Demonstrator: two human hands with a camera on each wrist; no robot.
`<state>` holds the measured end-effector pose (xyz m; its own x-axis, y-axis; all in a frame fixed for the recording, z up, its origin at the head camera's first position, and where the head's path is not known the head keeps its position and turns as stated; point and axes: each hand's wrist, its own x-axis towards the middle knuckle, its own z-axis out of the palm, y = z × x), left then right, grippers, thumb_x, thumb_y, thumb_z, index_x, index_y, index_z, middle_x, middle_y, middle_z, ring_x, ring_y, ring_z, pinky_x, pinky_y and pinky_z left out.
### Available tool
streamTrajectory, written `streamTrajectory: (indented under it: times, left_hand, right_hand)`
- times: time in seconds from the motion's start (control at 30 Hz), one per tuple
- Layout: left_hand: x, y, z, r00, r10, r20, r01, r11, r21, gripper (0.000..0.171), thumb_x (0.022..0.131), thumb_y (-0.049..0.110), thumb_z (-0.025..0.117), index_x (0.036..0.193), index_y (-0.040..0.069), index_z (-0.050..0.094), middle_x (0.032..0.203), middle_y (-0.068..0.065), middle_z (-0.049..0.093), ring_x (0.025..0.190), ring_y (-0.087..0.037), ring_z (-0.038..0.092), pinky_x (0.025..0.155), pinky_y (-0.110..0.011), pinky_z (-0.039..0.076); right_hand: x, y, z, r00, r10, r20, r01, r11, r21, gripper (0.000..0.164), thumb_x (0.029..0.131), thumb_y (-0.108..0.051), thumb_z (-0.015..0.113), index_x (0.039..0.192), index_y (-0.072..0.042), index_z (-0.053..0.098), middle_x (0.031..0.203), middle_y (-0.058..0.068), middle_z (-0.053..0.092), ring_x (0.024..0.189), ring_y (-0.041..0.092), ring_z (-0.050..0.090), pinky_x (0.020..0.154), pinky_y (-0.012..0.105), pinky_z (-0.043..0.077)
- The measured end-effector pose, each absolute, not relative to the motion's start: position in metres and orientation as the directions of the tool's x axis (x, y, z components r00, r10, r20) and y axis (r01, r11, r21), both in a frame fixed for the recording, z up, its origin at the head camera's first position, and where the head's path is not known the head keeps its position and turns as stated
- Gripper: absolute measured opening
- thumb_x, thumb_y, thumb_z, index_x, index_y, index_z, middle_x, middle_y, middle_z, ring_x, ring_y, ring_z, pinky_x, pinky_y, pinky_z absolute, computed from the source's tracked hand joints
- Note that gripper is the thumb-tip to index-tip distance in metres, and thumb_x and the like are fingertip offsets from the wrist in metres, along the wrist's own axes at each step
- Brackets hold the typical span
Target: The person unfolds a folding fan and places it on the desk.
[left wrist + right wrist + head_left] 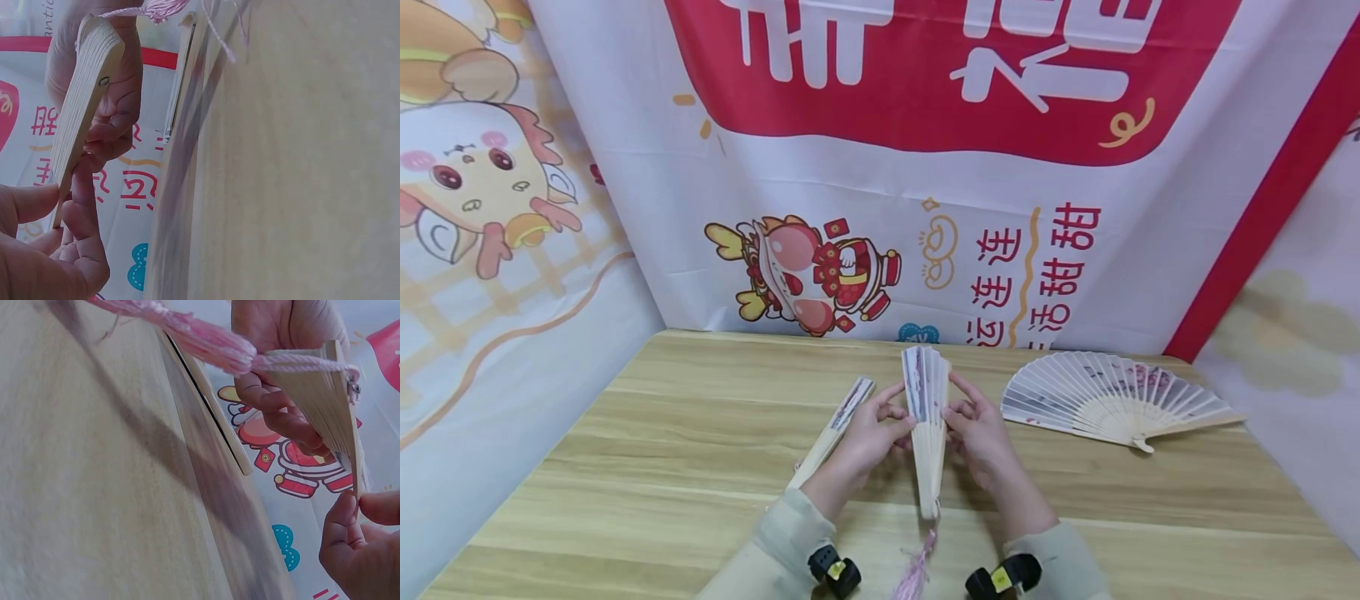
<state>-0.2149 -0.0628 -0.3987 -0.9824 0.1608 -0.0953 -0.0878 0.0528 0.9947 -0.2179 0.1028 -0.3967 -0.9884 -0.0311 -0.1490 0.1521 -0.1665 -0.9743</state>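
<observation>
Between the left hand [876,433] and right hand [985,437] is a slightly spread fan [929,425], each side pinched by one hand's thumb and fingers [339,520], its pink tassel [916,568] at the narrow end. Just left lies a folded fan [833,431]; well right on the bench [685,450], a widespread fan [1120,404].
</observation>
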Motion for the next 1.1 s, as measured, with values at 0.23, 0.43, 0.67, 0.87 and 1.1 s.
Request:
streamTrajectory:
  times: [0.23,0.43,0.67,0.87,1.1]
  left_hand:
    - [-0.2137,-0.0622,-0.3966,-0.985,0.135,-0.11,-0.105,0.045,0.994,0.061,0.096,0.003,0.061,0.152,0.014,0.04,0.102,-0.011,0.063,0.064,-0.013,0.062,0.058,-0.024,0.05]
    - [-0.2144,-0.0621,-0.3989,-0.989,0.11,-0.103,-0.101,0.025,0.995,0.062,0.095,0.001,0.061,0.151,0.014,0.04,0.099,-0.01,0.064,0.064,-0.014,0.062,0.057,-0.023,0.048]
    - [-0.2143,-0.0622,-0.4014,-0.991,0.083,-0.105,-0.104,0.015,0.994,0.066,0.094,0.0,0.061,0.154,0.014,0.036,0.101,-0.012,0.065,0.064,-0.014,0.061,0.056,-0.022,0.048]
    - [-0.2143,-0.0624,-0.4015,-0.993,0.067,-0.097,-0.097,0.007,0.995,0.068,0.094,0.0,0.061,0.155,0.015,0.034,0.099,-0.011,0.065,0.063,-0.013,0.061,0.056,-0.022,0.047]
    - [-0.2175,-0.0631,-0.4045,-0.994,0.057,-0.097,-0.097,0.003,0.995,0.07,0.093,-0.001,0.061,0.155,0.018,0.034,0.095,-0.01,0.065,0.063,-0.014,0.061,0.055,-0.023,0.048]
  right_hand:
    - [-0.2184,0.104,-0.3958,-0.987,-0.003,-0.161,0.159,-0.161,-0.974,0.064,0.096,0.007,0.052,0.154,-0.015,0.036,0.086,-0.004,0.055,0.064,0.007,0.049,0.061,0.021,0.042]
    - [-0.218,0.1054,-0.3968,-0.983,0.036,-0.18,0.171,-0.167,-0.971,0.064,0.096,0.006,0.052,0.154,-0.015,0.035,0.088,-0.003,0.053,0.066,0.009,0.048,0.062,0.021,0.045]
    - [-0.2209,0.1059,-0.4003,-0.98,0.069,-0.184,0.17,-0.172,-0.97,0.064,0.096,0.005,0.052,0.154,-0.014,0.034,0.086,-0.004,0.053,0.064,0.008,0.049,0.061,0.022,0.045]
    - [-0.2212,0.1065,-0.4009,-0.979,0.096,-0.178,0.158,-0.187,-0.969,0.063,0.096,0.005,0.052,0.154,-0.011,0.034,0.082,-0.006,0.052,0.062,0.006,0.049,0.059,0.021,0.045]
    - [-0.2197,0.1071,-0.3998,-0.978,0.107,-0.18,0.158,-0.191,-0.969,0.063,0.096,0.006,0.052,0.154,-0.01,0.033,0.082,-0.006,0.051,0.063,0.005,0.049,0.061,0.02,0.047]
